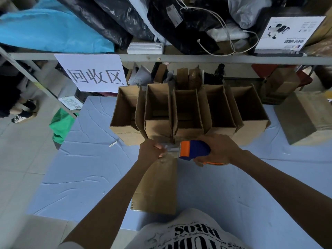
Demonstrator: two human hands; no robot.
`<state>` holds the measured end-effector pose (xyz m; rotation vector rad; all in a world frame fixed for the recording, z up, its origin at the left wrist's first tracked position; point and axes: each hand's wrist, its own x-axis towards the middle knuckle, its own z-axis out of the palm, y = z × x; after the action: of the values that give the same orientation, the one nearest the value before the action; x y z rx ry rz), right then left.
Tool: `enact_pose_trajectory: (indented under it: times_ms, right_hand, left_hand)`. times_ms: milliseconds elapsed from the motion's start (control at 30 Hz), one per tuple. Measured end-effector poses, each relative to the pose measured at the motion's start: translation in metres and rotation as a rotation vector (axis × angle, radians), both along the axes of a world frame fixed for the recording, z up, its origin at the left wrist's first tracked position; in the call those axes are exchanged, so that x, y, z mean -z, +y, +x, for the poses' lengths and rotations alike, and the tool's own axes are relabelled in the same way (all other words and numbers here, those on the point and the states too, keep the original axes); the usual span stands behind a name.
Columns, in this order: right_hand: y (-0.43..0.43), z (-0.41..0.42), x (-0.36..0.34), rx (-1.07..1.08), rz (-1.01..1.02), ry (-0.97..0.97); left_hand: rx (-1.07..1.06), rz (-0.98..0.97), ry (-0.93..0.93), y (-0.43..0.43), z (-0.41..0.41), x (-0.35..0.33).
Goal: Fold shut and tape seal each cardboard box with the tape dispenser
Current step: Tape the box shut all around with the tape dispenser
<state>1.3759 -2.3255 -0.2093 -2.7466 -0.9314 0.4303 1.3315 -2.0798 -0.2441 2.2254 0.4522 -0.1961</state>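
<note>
Glossy tape (172, 150) stretches above a matte brown cardboard box (158, 191).
The right hand (221, 150) grips the smooth blue-orange tape dispenser (195, 150); the left hand (150, 150) pinches the tape's blurred end, with the box just beneath both.

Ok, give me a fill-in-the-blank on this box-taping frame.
The right hand grips the blue and ___ tape dispenser.
The left hand pinches the free end of the ___.
Behind them stands a row of ___ open boxes.
The closed box lies on a ___ cloth.
Missing words: orange; tape; five; blue.
</note>
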Motion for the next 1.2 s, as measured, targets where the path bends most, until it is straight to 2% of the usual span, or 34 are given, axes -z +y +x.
enact_pose_trajectory:
  times_ms: [267,400,600,700,767,900,1000,1067,1133,1200]
  right_hand:
    - [0.004,-0.002,0.005,-0.006,0.019,0.007]
    - [0.005,-0.003,0.008,-0.004,0.010,-0.007]
    - [0.003,-0.005,0.007,0.005,0.013,0.002]
    - [0.003,-0.005,0.008,0.011,-0.002,0.012]
    - [0.004,-0.005,0.009,0.007,-0.011,0.016]
    - [0.006,-0.005,0.009,0.008,-0.021,0.021]
    - [0.008,-0.008,0.009,0.034,-0.006,0.046]
    - [0.008,-0.009,0.008,0.048,0.008,0.065]
    - [0.009,-0.010,0.006,0.054,0.006,0.059]
    - [0.012,-0.012,0.002,0.043,-0.001,0.047]
  left_hand:
    - [-0.040,0.135,-0.034,-0.011,-0.004,0.004]
    - [0.016,0.185,-0.070,-0.012,-0.005,0.004]
    - [0.061,0.381,-0.069,-0.012,-0.009,-0.003]
    - [0.025,0.453,0.021,-0.002,-0.012,-0.006]
    - [-0.015,0.430,0.075,0.003,-0.015,-0.002]
    - [0.014,0.527,0.082,-0.005,-0.020,-0.001]
    - [-0.068,0.484,0.234,-0.028,-0.030,0.006]
    - [-0.119,0.655,0.295,-0.040,-0.041,0.009]
    - [-0.001,0.770,0.338,-0.044,-0.047,0.010]
    - [0.110,0.715,0.327,-0.041,-0.047,0.008]
